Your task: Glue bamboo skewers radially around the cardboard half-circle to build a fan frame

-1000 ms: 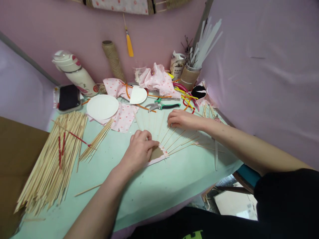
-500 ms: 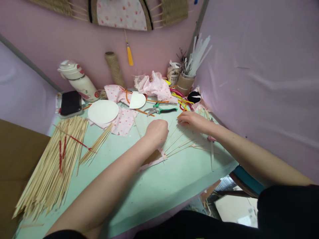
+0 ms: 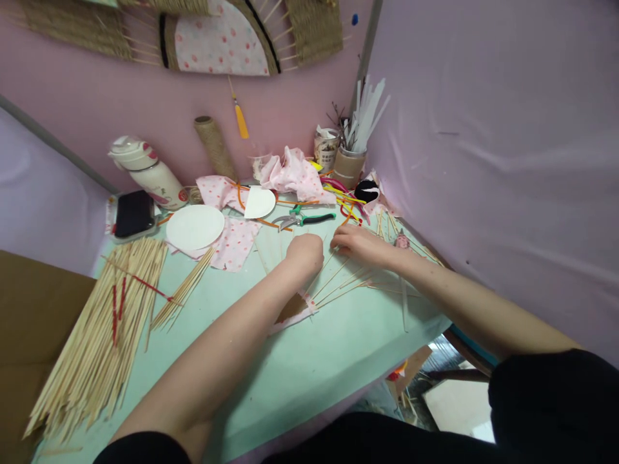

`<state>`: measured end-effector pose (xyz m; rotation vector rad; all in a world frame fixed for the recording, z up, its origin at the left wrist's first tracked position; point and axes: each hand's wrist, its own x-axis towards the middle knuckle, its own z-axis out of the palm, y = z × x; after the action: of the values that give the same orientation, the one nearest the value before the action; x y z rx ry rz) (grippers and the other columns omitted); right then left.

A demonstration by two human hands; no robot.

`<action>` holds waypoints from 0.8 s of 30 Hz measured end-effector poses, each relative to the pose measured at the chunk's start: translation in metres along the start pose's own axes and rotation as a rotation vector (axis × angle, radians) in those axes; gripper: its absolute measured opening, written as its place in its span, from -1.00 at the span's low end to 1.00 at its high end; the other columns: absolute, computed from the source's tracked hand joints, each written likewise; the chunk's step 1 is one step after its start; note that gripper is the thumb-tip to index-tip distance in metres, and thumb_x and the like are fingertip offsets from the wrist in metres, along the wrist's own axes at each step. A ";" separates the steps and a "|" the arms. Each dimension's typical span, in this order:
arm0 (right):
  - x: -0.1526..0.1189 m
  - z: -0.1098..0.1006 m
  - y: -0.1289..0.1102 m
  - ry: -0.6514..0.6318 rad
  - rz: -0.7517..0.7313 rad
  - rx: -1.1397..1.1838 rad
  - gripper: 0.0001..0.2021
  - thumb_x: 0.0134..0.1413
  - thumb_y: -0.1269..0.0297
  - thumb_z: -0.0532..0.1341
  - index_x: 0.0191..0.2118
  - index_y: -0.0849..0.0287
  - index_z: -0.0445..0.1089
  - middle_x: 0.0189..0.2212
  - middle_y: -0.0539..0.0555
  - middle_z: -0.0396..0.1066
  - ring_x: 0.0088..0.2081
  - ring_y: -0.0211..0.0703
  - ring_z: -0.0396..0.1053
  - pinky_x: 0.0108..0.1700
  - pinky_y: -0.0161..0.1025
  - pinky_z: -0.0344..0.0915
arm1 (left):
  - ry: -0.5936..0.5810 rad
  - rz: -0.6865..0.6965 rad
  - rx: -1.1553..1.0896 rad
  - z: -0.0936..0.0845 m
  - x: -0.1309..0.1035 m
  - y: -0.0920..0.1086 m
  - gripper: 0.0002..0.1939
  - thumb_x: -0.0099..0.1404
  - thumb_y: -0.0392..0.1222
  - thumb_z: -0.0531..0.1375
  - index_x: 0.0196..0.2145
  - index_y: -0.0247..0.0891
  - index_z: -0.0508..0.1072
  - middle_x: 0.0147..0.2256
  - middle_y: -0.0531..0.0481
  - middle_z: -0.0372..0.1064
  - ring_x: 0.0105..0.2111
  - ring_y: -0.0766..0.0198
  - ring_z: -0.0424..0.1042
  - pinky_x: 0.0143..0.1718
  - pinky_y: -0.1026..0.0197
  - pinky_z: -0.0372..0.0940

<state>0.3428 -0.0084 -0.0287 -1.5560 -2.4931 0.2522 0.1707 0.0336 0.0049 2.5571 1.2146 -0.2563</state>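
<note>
A piece of brown cardboard edged with pink dotted fabric (image 3: 293, 310) lies on the table, partly behind my left forearm. Thin bamboo sticks (image 3: 338, 291) fan out from it, away from me and to the right. My left hand (image 3: 305, 254) is closed above the sticks, its back towards me; whatever its fingers hold is hidden. Just right of it, my right hand (image 3: 358, 245) has its fingers bent together at the outer end of one stick. Green-handled pruning shears (image 3: 314, 220) lie beyond both hands. A pink-topped glue gun (image 3: 402, 241) rests beside my right forearm.
A large pile of bamboo sticks (image 3: 97, 341) covers the table's left side, beside a smaller bundle (image 3: 186, 290). Farther back are a white paper disc (image 3: 195, 227), a phone (image 3: 134, 214), a bottle (image 3: 153, 177), a twine roll (image 3: 216, 149) and a jar of white glue sticks (image 3: 349, 167).
The view has shifted slightly right and up. My right hand has come a little left, closer to my left hand, which stays closed over the sticks.
</note>
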 end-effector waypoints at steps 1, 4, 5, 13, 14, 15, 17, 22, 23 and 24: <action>-0.004 -0.002 -0.009 0.009 -0.002 -0.020 -0.81 0.11 0.51 0.20 -0.20 0.17 0.50 -0.23 0.14 0.42 -0.16 -0.06 0.35 -0.15 -0.18 0.21 | 0.020 0.007 0.000 -0.002 -0.005 -0.002 -0.74 0.35 -0.18 0.20 -0.05 -0.36 0.46 -0.10 -0.20 0.43 -0.11 0.11 0.45 -0.07 0.04 0.37; -0.023 -0.004 -0.049 0.043 0.033 -0.025 -0.86 0.18 0.44 0.19 -0.18 0.17 0.48 -0.27 0.13 0.42 -0.20 -0.06 0.33 -0.18 -0.17 0.18 | 0.099 0.060 -0.013 -0.007 -0.035 -0.016 -0.77 0.34 -0.33 0.13 -0.09 -0.37 0.50 -0.16 -0.21 0.46 -0.08 0.07 0.41 -0.02 0.07 0.31; -0.031 -0.002 -0.066 0.060 0.065 -0.006 -0.87 0.20 0.42 0.19 -0.19 0.17 0.48 -0.26 0.13 0.42 -0.21 -0.06 0.33 -0.18 -0.16 0.18 | 0.124 0.093 -0.023 -0.007 -0.048 -0.023 -0.74 0.35 -0.34 0.11 -0.06 -0.32 0.50 -0.13 -0.16 0.45 -0.05 0.10 0.39 0.01 0.08 0.28; -0.065 0.060 -0.179 0.398 0.358 0.213 -0.78 0.29 0.30 0.11 -0.04 0.20 0.41 -0.24 0.15 0.39 -0.18 -0.02 0.29 -0.13 -0.07 0.17 | 0.486 0.370 -0.151 0.041 -0.125 -0.073 -0.75 0.36 -0.38 0.11 -0.20 -0.19 0.57 -0.20 -0.10 0.38 -0.15 0.11 0.24 -0.14 0.06 0.24; -0.064 0.066 -0.184 0.428 0.370 0.203 -0.76 0.29 0.30 0.11 -0.01 0.21 0.40 -0.24 0.16 0.38 -0.17 -0.02 0.29 -0.13 -0.07 0.16 | 0.509 0.371 -0.151 0.046 -0.126 -0.074 -0.76 0.36 -0.38 0.11 -0.20 -0.18 0.57 -0.20 -0.10 0.37 -0.16 0.11 0.23 -0.15 0.05 0.23; -0.062 0.070 -0.187 0.451 0.375 0.191 -0.74 0.29 0.29 0.11 0.02 0.23 0.38 -0.23 0.17 0.37 -0.17 -0.01 0.28 -0.13 -0.06 0.15 | 0.525 0.373 -0.154 0.050 -0.126 -0.074 -0.76 0.37 -0.36 0.12 -0.20 -0.17 0.57 -0.21 -0.11 0.37 -0.17 0.11 0.22 -0.15 0.04 0.22; -0.059 0.074 -0.188 0.476 0.373 0.175 -0.70 0.28 0.27 0.10 0.06 0.25 0.36 -0.23 0.18 0.35 -0.16 -0.01 0.27 -0.13 -0.06 0.15 | 0.538 0.369 -0.163 0.055 -0.123 -0.072 -0.76 0.38 -0.34 0.11 -0.19 -0.18 0.57 -0.21 -0.12 0.36 -0.17 0.10 0.20 -0.15 0.03 0.20; -0.054 0.071 -0.182 0.492 0.422 0.166 -0.68 0.27 0.30 0.11 0.07 0.29 0.35 -0.20 0.20 0.33 -0.15 0.00 0.25 -0.11 -0.05 0.13 | 0.501 0.317 -0.171 0.062 -0.115 -0.072 -0.73 0.42 -0.27 0.07 -0.04 -0.16 0.52 -0.17 -0.14 0.33 -0.14 0.09 0.17 -0.11 0.00 0.18; -0.053 0.072 -0.181 0.493 0.435 0.162 -0.69 0.27 0.31 0.11 0.07 0.29 0.35 -0.19 0.20 0.32 -0.15 0.00 0.25 -0.10 -0.05 0.13 | 0.477 0.315 -0.166 0.063 -0.115 -0.072 -0.74 0.41 -0.21 0.10 0.00 -0.14 0.49 -0.15 -0.14 0.32 -0.13 0.07 0.17 -0.11 -0.01 0.18; -0.052 0.073 -0.181 0.492 0.446 0.158 -0.69 0.26 0.31 0.11 0.06 0.29 0.36 -0.19 0.20 0.32 -0.15 0.00 0.25 -0.10 -0.04 0.13 | 0.450 0.318 -0.159 0.064 -0.114 -0.073 -0.72 0.40 -0.14 0.13 0.03 -0.13 0.48 -0.14 -0.15 0.31 -0.12 0.06 0.17 -0.10 -0.02 0.18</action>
<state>0.1899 -0.1371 -0.0586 -1.8226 -1.7081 0.1039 0.0405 -0.0274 -0.0369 2.6909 0.8871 0.4880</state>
